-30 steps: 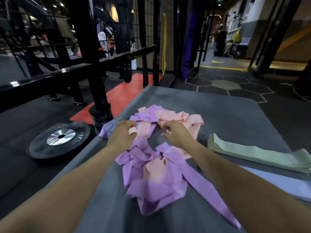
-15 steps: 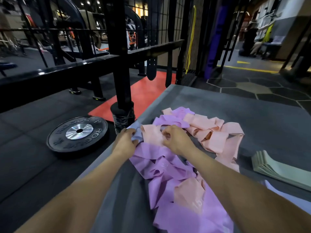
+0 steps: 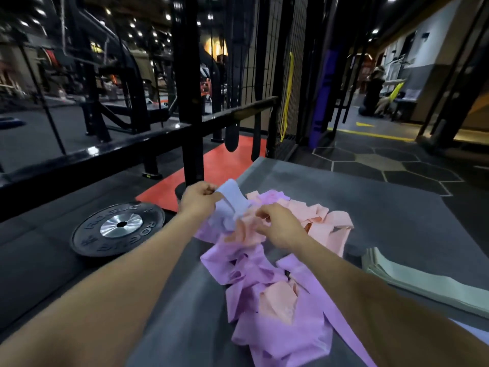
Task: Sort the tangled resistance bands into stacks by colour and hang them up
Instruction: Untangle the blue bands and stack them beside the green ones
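A tangle of purple bands (image 3: 254, 271) and peach bands (image 3: 325, 226) lies on the grey mat (image 3: 370, 207). My left hand (image 3: 198, 200) pinches one end of a pale blue band (image 3: 231, 205) and holds it lifted out of the pile's far left side. Just to its right, my right hand (image 3: 277, 226) has its fingers curled over the tangle where the blue band runs into it; what it grips is blurred. A neat stack of pale green bands (image 3: 412, 279) lies at the right. A pale blue strip (image 3: 473, 331) shows at the right edge.
A black weight plate (image 3: 119, 226) lies on the floor left of the mat. A black rack post (image 3: 189, 102) and rail stand just beyond my left hand. A red floor mat (image 3: 211, 170) lies behind. A person (image 3: 375, 91) crouches far back right.
My left hand has lifted the pale blue band up out of the pile's left side. My right hand stays on the tangle. The view has tilted up and shifted.
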Demonstrator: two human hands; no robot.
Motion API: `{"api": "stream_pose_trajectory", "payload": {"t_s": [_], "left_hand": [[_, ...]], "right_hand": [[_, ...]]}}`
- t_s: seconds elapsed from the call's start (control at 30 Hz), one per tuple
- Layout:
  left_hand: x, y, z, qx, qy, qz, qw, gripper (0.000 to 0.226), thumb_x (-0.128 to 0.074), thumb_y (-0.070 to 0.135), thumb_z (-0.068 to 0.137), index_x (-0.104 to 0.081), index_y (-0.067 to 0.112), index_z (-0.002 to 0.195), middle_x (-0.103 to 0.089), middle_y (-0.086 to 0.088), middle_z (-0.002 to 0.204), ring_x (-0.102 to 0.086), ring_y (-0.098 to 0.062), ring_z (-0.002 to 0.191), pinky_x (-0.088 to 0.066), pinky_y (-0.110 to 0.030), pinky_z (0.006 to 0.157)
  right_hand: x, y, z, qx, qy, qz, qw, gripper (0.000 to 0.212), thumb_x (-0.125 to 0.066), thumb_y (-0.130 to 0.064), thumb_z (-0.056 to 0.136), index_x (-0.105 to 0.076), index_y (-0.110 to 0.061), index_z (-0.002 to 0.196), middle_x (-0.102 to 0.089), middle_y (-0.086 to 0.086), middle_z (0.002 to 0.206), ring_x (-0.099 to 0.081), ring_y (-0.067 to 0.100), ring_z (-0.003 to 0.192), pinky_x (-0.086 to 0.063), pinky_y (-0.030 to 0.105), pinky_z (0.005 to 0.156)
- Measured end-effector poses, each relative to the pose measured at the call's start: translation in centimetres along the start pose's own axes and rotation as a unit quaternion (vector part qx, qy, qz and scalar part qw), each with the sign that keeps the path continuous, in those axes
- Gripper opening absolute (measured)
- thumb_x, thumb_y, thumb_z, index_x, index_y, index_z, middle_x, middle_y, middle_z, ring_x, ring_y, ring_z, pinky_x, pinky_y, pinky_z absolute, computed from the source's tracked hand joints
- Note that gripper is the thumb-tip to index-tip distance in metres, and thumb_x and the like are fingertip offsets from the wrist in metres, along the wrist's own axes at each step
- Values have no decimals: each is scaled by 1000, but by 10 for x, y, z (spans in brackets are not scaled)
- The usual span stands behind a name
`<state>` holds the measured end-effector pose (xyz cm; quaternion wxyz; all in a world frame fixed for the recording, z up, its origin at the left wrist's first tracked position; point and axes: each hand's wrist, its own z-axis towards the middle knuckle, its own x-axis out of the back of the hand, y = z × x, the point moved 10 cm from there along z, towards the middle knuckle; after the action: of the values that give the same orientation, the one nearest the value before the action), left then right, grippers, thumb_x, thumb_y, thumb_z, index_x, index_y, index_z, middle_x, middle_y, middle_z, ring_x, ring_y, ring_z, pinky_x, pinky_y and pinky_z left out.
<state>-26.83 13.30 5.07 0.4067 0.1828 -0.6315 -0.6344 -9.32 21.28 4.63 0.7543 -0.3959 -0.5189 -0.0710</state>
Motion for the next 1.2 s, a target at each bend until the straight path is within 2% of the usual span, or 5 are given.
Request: {"api": "stream_pose_trajectory", "payload": {"t_s": [0.6,0.8,0.9,1.07,1.2], "left_hand": [[15,194,-111,-68,-115,-213,968,21,-49,-3,91,-57,10,76,-58,-6,70,-55,-14,60,-52,-22,56],[13,198,-146,-49,-125,-227,965,18,-52,-2,90,-58,11,78,-59,-8,80,-57,-17,68,-51,-27,64],[10,185,-164,-48,-116,-186,974,17,-52,-2,90,-59,10,81,-60,-11,89,-58,-21,80,-50,-27,64],[-21,159,-205,-54,-137,-117,982,29,-48,-10,88,-53,17,81,-53,-6,81,-52,-15,67,-48,-21,49],[-68,137,-239,-73,-226,27,971,25,-56,-3,86,-59,16,100,-51,-3,91,-51,-19,77,-48,-29,66]], "right_hand": [[99,-79,-77,10,84,78,993,53,-72,-32,80,-53,-9,124,-63,6,113,-59,19,99,-40,20,74],[138,-83,-124,13,162,76,984,4,-59,-5,82,-63,-6,83,-56,5,72,-47,18,69,-31,23,57],[155,-61,-152,-20,190,85,978,31,-55,-1,80,-50,-22,58,-47,-2,55,-43,12,54,-34,18,48],[174,-21,-197,-76,231,154,958,23,-61,0,76,-56,-11,57,-56,5,54,-54,19,59,-50,34,60],[178,5,-224,-104,240,223,939,31,-63,5,77,-55,-13,53,-55,2,50,-55,20,53,-56,43,71]]}}
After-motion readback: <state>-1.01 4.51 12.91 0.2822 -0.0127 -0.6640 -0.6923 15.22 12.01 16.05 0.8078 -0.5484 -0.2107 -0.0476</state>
